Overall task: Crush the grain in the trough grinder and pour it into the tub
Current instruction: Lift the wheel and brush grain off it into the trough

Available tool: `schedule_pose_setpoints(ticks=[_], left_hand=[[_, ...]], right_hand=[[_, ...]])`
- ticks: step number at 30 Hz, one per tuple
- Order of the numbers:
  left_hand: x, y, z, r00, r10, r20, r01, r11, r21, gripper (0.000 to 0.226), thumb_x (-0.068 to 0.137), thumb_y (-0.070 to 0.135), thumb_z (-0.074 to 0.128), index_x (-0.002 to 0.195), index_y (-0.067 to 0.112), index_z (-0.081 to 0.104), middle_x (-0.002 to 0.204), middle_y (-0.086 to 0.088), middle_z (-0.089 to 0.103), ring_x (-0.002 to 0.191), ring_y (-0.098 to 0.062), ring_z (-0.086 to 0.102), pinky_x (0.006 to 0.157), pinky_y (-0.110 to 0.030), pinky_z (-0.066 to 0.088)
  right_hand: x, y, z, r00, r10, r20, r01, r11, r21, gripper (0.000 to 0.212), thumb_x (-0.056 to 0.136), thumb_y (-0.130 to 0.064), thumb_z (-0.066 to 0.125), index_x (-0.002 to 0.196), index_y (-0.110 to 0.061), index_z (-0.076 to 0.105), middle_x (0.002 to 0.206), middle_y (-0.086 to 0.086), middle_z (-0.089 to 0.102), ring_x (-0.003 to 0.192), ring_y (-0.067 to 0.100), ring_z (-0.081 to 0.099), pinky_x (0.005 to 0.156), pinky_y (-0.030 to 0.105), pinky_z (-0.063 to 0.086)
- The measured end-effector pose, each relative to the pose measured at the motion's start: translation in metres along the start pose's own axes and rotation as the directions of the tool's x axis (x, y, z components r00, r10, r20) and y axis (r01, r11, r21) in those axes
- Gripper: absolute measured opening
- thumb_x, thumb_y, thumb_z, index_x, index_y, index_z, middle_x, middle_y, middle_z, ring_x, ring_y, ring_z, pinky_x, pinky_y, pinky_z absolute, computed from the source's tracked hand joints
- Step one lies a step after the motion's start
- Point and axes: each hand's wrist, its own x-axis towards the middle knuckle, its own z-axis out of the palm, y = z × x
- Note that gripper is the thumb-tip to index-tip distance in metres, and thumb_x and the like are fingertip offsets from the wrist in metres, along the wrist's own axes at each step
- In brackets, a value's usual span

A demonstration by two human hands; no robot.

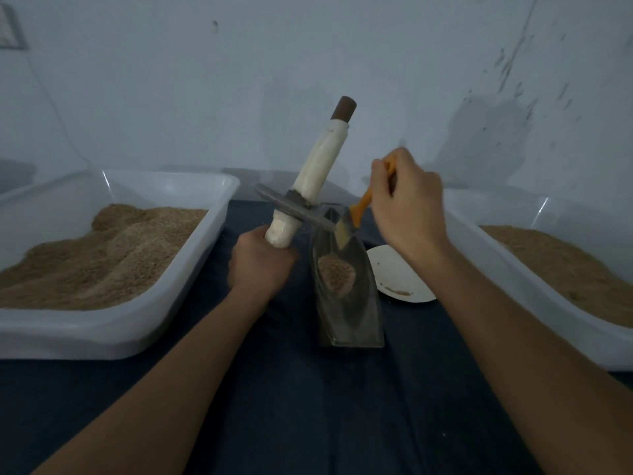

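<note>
Landmark: trough grinder [349, 303], a dark metal boat-shaped trough, sitting on the dark cloth [291, 406] right in front of me.

Left tub [191, 265]: white plastic, left of the trough, well apart from it, heaped with pale crushed grain [102, 252].

Right tub [486, 252]: same type, right of the trough, holds a flatter bed of grain [561, 262].

Grinding wheel [294, 209]: grey metal disc on a wrapped white axle handle [322, 166], lifted out of the trough and tilted, its edge hanging over the trough's far end.

My left hand [260, 265] is clenched round the lower end of the axle, just left of the trough.

My right hand [407, 204] grips an orange-handled brush [363, 204] above the trough's far end. Bristles [342, 231] touch the disc edge.

White plate [400, 279]: just right of the trough, between it and the right tub, a little brown residue on it.

Small pile of grain in the trough [335, 275], sitting mid-channel, below the bristles.
</note>
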Motion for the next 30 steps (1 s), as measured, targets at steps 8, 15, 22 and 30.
schedule_pose_setpoints(ticks=[8,15,22,30], left_hand=[[0.001,0.0,-0.003,1.0,-0.022,0.021,0.022,1.0,-0.015,0.025,0.07,0.019,0.073,0.062,0.026,0.05,0.06,0.006,0.053,0.056,-0.016,0.05,0.057,-0.028,0.037],[-0.002,0.002,-0.004,0.999,-0.034,0.034,0.035,0.999,-0.017,0.021,0.072,0.019,0.073,0.066,0.023,0.054,0.064,0.001,0.059,0.061,-0.021,0.055,0.06,-0.032,0.044],[-0.002,0.002,-0.005,1.0,-0.018,0.015,0.017,0.998,0.052,0.021,0.073,0.022,0.074,0.066,0.022,0.054,0.064,0.001,0.059,0.059,-0.02,0.056,0.058,-0.029,0.041],[-0.003,0.002,-0.005,1.0,-0.019,0.011,0.018,0.996,0.087,0.018,0.072,0.024,0.076,0.069,0.022,0.058,0.067,-0.001,0.062,0.062,-0.021,0.057,0.059,-0.029,0.041]], right_hand=[[-0.025,0.009,0.018,0.994,-0.018,0.108,0.015,1.0,0.028,0.031,0.11,-0.027,0.044,0.083,-0.011,0.047,0.057,-0.002,0.046,0.047,0.012,0.045,0.044,0.029,0.036],[-0.012,0.004,0.008,0.998,0.036,0.055,-0.038,0.999,0.038,0.028,0.11,-0.028,0.047,0.086,-0.014,0.048,0.058,-0.006,0.046,0.052,0.006,0.048,0.046,0.02,0.034],[-0.02,0.003,-0.004,0.992,0.087,0.096,-0.095,0.992,0.082,0.031,0.109,-0.028,0.048,0.08,-0.015,0.048,0.057,-0.003,0.048,0.049,0.008,0.046,0.045,0.02,0.036],[-0.008,0.002,-0.037,0.994,0.057,0.097,-0.076,0.975,0.207,0.026,0.108,-0.037,0.05,0.091,-0.02,0.059,0.069,0.004,0.063,0.065,0.022,0.064,0.063,0.046,0.052]])
